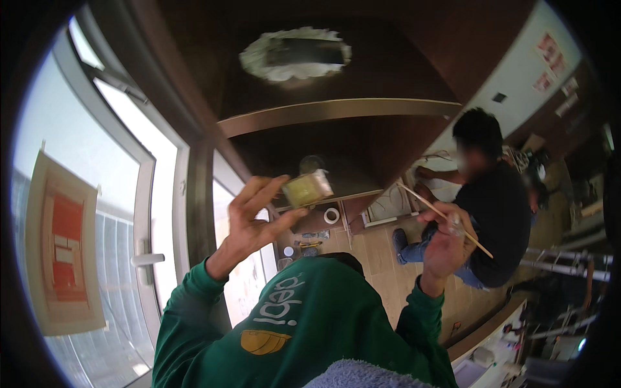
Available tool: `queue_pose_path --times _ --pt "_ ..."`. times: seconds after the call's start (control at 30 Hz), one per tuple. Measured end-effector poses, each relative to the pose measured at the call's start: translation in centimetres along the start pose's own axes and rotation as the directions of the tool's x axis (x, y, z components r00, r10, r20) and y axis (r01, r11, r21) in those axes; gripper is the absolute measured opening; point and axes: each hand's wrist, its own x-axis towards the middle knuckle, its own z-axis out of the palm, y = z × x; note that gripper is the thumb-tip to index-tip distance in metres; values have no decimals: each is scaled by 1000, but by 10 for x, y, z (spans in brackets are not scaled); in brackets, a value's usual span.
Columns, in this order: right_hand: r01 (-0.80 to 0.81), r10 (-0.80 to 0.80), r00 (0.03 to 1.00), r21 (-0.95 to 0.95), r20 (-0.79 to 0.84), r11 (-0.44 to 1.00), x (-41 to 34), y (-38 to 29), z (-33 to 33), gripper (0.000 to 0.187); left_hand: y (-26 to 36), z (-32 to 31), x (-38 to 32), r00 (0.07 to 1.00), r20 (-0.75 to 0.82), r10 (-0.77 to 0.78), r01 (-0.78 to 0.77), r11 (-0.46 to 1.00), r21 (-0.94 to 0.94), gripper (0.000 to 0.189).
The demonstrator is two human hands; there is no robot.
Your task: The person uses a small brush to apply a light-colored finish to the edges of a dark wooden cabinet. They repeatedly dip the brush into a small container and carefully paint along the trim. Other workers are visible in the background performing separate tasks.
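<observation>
My left hand (254,213) holds a small block-like thing (302,190), yellowish with a whitish end, between thumb and fingers; what it is cannot be told. A round, clear thing (311,165) shows just behind it, over the dark shelf. In my right hand (449,237) a thin wooden stick (444,217) lies slantwise, its pale tip pointing up and left towards the cabinet. Something clear and crumpled is at the fingers of that hand. Above both hands, a dark brown panel (398,63) bears a rough white patch (296,70) around a dark rectangle.
A crouching or seated person (495,203) in a dark shirt works at the right beside the cabinet. A window with a handle (148,259) stands at the left. A white roll (331,216) and tools (309,244) lie below. Ladders (567,262) are at the far right.
</observation>
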Motion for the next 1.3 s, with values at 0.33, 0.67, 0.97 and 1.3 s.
queue_pose_path --times 0.33,0.67,0.97,1.3 --pt "18 -25 997 -103 -68 994 1 -9 -19 32 27 -11 11 990 -137 -22 25 999 21 61" --pt "-50 51 999 95 -4 994 23 9 -9 30 13 -3 4 994 -90 -58 68 991 112 63" --pt "32 -31 999 36 -35 999 42 38 -13 38 -10 0 2 995 -101 14 1 988 152 67" --pt "134 -131 989 -44 64 990 88 41 4 35 5 -7 9 995 -104 -2 25 977 213 72"
